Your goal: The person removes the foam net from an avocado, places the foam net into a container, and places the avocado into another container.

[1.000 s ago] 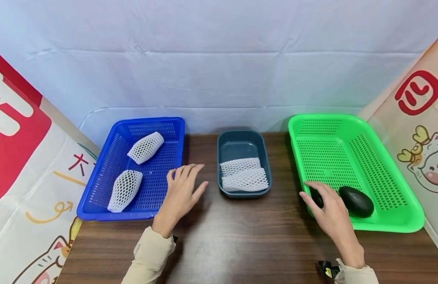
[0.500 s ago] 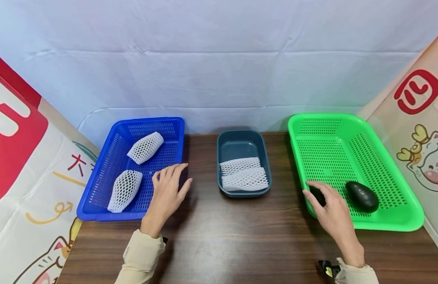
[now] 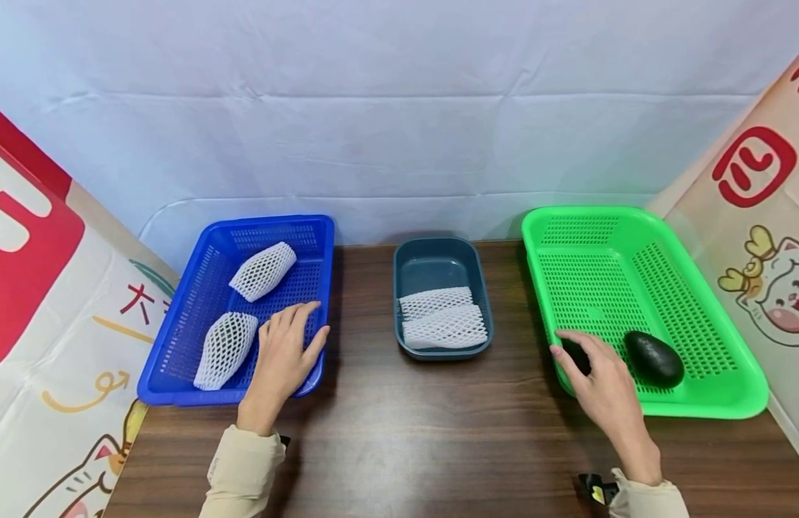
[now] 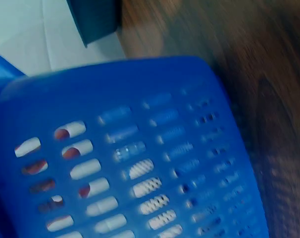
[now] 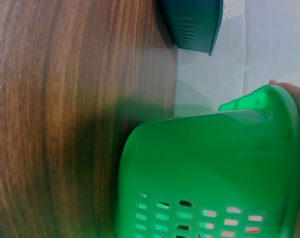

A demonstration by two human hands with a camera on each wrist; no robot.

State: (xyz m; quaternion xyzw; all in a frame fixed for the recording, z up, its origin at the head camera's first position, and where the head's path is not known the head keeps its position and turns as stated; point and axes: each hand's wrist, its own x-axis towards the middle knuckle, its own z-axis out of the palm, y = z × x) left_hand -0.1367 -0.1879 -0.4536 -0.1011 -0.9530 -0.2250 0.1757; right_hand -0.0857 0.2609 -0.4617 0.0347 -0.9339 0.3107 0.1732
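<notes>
My left hand [image 3: 281, 356] is over the right side of the blue basket [image 3: 309, 277], fingers loosely bent and holding nothing visible. Two objects in white foam netting, a far one [image 3: 263, 271] and a near one [image 3: 226, 351], lie left of it in that basket. My right hand [image 3: 608, 385] is at the near left rim of the green basket [image 3: 607, 277], its thumb and index finger apart. A dark avocado [image 3: 575, 355] shows in the gap between them, mostly hidden by the hand. Another dark avocado [image 3: 654, 359] lies to the right of that hand.
Between the baskets stands a dark teal tray [image 3: 438, 270] with white foam net sleeves [image 3: 445, 326] in its near half. All sit on a brown wooden table [image 3: 412, 432]. A white cloth [image 3: 399, 129] hangs behind, with printed panels at both sides.
My left hand has moved left, from beside the blue basket to over its right side. The uncovered avocado has shifted slightly right; my right hand has stayed nearly in place.
</notes>
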